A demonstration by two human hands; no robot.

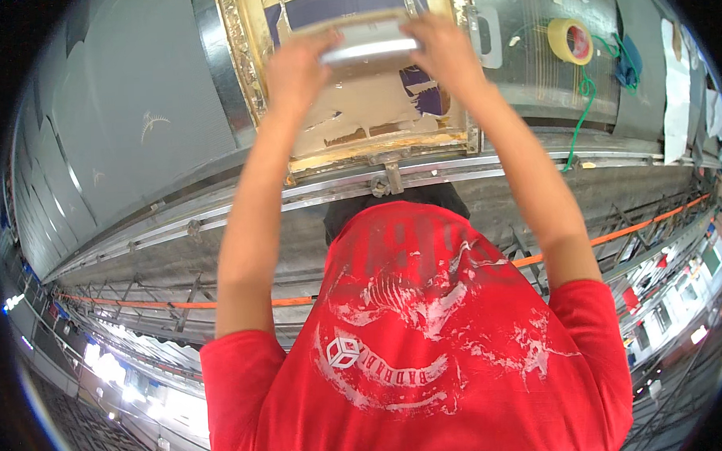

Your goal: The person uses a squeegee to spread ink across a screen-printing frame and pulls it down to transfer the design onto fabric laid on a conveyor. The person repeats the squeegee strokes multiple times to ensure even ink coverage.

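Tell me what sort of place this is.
Probably a screen-printing workshop: the left hand and right hand hold a wide silvery tool over a paste-smeared frame, and a long metal rail runs beside it.

Curved lettering (403, 372) on red shirt (468, 345)

Long grey table (165, 81); yellowish frame (382, 145) lying on it; to right, yellow tape roll (560, 40), green cord (580, 121).

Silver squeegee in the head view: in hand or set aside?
In hand: the left grip and right grip hold opposite ends of the silver squeegee, over the beige paste in the frame.
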